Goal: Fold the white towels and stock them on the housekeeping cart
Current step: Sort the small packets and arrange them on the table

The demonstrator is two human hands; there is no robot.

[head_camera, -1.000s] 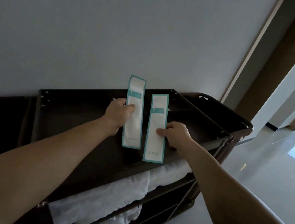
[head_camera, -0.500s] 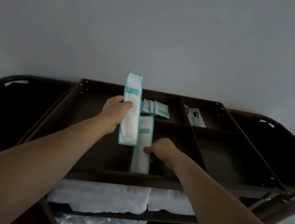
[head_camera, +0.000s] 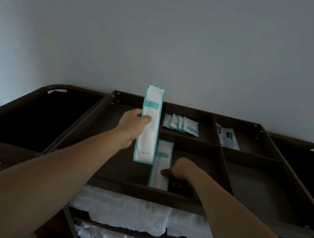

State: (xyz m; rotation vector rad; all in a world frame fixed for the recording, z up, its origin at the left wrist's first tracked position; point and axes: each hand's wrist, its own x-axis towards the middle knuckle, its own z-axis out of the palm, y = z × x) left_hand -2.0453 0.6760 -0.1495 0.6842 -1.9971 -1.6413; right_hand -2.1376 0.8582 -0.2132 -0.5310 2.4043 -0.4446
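While left hand (head_camera: pixel 131 124) grips packet (head_camera: pixel 148 135), white towels (head_camera: pixel 129 209) sit folded on cart (head_camera: pixel 141 193)

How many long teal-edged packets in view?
2. Upper packet: gripped by left hand above the cart. Lower packet: in a front compartment, pinched by right hand. Others may be hidden.

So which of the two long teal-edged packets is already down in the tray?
The long packet gripped by the right hand; the left hand holds the other packet up.

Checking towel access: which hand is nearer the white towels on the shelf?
Right hand, low in the front compartment just above the white towels; left hand is raised farther back.
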